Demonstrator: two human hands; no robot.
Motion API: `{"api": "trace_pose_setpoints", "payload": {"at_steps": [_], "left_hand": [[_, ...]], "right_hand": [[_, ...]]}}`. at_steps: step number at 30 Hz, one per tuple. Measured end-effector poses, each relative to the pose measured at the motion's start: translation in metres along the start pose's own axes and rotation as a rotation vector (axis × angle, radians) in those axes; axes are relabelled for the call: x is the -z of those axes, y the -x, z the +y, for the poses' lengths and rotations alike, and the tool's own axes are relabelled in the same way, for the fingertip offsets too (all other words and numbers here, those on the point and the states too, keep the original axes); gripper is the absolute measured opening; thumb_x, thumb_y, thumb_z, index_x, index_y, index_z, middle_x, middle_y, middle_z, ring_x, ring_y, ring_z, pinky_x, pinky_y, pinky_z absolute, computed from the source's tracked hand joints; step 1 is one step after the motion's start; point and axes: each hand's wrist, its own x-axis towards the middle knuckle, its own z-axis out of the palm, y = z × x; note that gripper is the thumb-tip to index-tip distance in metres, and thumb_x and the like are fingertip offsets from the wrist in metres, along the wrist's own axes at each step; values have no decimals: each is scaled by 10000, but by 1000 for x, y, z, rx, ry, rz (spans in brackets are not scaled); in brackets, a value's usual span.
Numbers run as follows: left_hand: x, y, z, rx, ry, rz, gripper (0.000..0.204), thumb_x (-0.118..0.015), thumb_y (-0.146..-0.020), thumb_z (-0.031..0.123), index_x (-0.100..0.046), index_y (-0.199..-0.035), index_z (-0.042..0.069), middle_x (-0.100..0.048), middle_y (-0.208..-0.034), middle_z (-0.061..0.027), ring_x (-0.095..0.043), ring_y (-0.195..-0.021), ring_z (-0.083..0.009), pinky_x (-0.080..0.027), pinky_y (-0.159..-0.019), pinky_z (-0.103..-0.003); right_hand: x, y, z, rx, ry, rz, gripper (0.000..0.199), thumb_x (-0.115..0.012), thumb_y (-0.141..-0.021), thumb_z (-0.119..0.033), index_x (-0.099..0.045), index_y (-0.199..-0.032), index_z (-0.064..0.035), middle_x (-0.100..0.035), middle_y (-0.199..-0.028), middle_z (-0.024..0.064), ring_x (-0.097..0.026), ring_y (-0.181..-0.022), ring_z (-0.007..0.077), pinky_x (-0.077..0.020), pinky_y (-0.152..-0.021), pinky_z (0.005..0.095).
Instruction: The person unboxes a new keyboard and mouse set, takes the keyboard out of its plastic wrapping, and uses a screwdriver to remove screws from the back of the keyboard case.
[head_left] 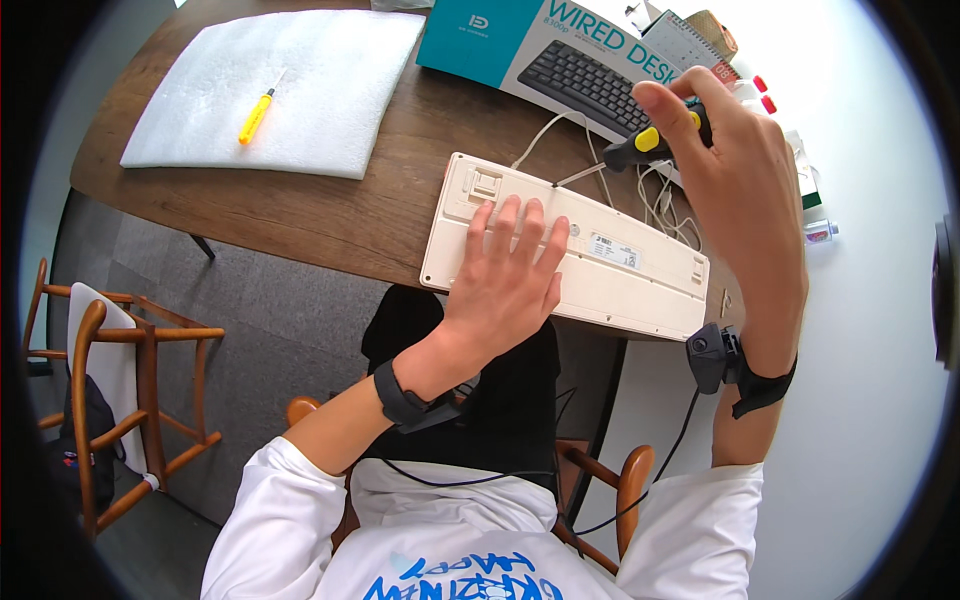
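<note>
A cream keyboard [640, 290] lies face down along the front edge of the wooden table [300, 205], its underside with a white label and screw holes facing up. My left hand [500, 270] rests flat on its left half, fingers spread, holding nothing. Above the keyboard's far side, my right hand [745, 190] is closed around the black and yellow handle of a screwdriver [640, 147]. The shaft slants down to the left, and its tip meets the keyboard's far edge near a screw hole. My palm hides part of the handle.
A white foam sheet [310, 70] at the far left carries a small yellow screwdriver [258, 115]. Behind the keyboard are a loose pale cable [660, 207] and a teal and white keyboard box [480, 50]. A small bottle [820, 232] stands at right; a wooden chair [145, 390] is at left.
</note>
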Motion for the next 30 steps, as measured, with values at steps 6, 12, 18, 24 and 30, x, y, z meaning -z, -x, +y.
{"api": "trace_pose_setpoints", "payload": {"at_steps": [6, 12, 18, 24, 30], "left_hand": [[5, 1, 0, -7, -2, 8, 525, -596, -888, 308, -526, -1374, 121, -470, -1327, -143, -394, -1303, -330, -288, -1126, -525], [2, 3, -1, -17, -7, 6, 516, -586, -903, 312, -522, -1378, 120, -461, -1330, -143, -387, -1304, -328, -286, -1125, -520], [4, 1, 0, -13, -16, -4, 512, -587, -905, 313, -523, -1376, 121, -456, -1334, -142, -380, -1309, -324, -287, -1122, -514], [2, 0, 1, -16, -7, 2, 512, -589, -901, 306, -523, -1374, 120, -462, -1330, -142, -387, -1306, -323, -284, -1124, -515], [2, 1, 1, -15, -4, 4, 513, -589, -899, 305, -526, -1373, 118, -464, -1334, -143, -390, -1305, -324, -282, -1127, -515]], "right_hand": [[-18, 7, 14, 277, -65, 353, 342, -667, -932, -330, -658, -1088, -26, -709, -842, 141, -678, -635, 216, -553, -639, 351], [-14, 18, 12, 321, -237, 251, 372, -642, -903, -243, -577, -1193, -19, -670, -993, 151, -677, -769, 222, -553, -732, 345], [-21, 13, 9, 173, -36, 331, 356, -622, -951, -378, -617, -1070, -43, -707, -778, 144, -703, -628, 255, -539, -555, 351], [-23, 23, 18, 174, -54, 359, 313, -687, -926, -337, -629, -1050, -56, -714, -755, 144, -706, -612, 246, -533, -530, 330], [-27, 35, 28, 145, -243, 421, 260, -722, -908, -229, -638, -1081, -55, -702, -879, 130, -682, -714, 175, -535, -607, 290]]}}
